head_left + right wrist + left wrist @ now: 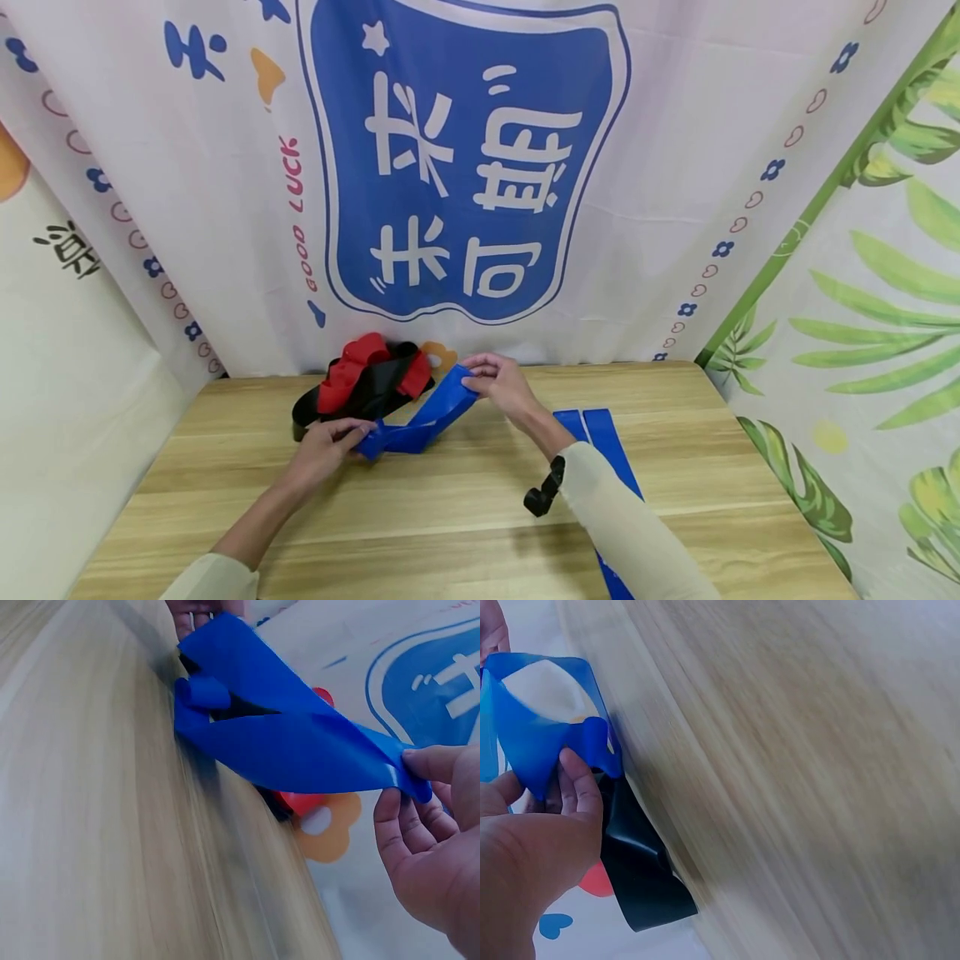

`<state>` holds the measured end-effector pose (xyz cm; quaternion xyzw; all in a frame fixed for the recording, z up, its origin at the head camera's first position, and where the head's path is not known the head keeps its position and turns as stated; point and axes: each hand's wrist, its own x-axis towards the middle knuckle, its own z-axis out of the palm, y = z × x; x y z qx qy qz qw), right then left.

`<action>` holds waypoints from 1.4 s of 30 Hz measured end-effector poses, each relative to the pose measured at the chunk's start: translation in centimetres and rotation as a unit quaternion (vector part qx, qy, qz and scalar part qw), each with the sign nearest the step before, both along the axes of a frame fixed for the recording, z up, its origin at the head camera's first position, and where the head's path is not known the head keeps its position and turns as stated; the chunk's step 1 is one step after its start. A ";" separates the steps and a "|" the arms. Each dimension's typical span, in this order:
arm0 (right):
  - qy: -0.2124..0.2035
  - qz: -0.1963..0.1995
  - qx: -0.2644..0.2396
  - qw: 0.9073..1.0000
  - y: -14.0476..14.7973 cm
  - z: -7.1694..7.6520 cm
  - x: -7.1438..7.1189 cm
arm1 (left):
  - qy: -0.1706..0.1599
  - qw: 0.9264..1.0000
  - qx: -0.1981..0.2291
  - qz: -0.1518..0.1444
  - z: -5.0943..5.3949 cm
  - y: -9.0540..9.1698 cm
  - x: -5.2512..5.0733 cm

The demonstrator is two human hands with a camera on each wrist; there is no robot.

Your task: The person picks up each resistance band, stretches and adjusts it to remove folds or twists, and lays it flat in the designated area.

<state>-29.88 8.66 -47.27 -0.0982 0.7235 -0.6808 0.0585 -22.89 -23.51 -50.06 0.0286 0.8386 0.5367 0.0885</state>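
Observation:
A twisted loop of blue band (431, 417) is stretched between the two hands above the back of the table. The left hand (324, 450) pinches its lower left end, where a short curled piece sticks out. In the left wrist view the left hand (551, 832) has thumb and fingers on the blue band (532, 735). Higher up, the right hand (504, 387) pinches the other end. The right wrist view shows the right hand (427, 825) gripping the folded tip of the blue band (300, 750) between thumb and fingers.
Behind the left hand lie red bands (363, 354) and black bands (378, 387) in a heap. Flat blue strips (611, 442) lie under the right forearm. A small curled black piece (538, 500) is by the right wrist. Printed cloth (645, 125) hangs behind the wooden table (420, 533).

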 end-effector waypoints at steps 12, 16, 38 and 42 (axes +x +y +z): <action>0.000 -0.004 0.017 1.000 3.2 -0.1 -0.6 | -0.025 0.999 -0.010 -0.034 0.6 -0.2 0.1; -0.007 -0.006 0.029 1.000 4.1 0.2 -0.8 | -0.008 0.998 -0.025 -0.053 0.8 -0.3 -0.1; -0.046 0.060 0.149 0.986 8.2 -0.4 -0.8 | -0.027 0.998 0.031 -0.045 1.5 -0.6 -0.6; -0.045 0.080 0.163 0.982 9.0 -0.4 -0.6 | -0.050 0.995 0.070 -0.055 1.7 -0.8 -0.7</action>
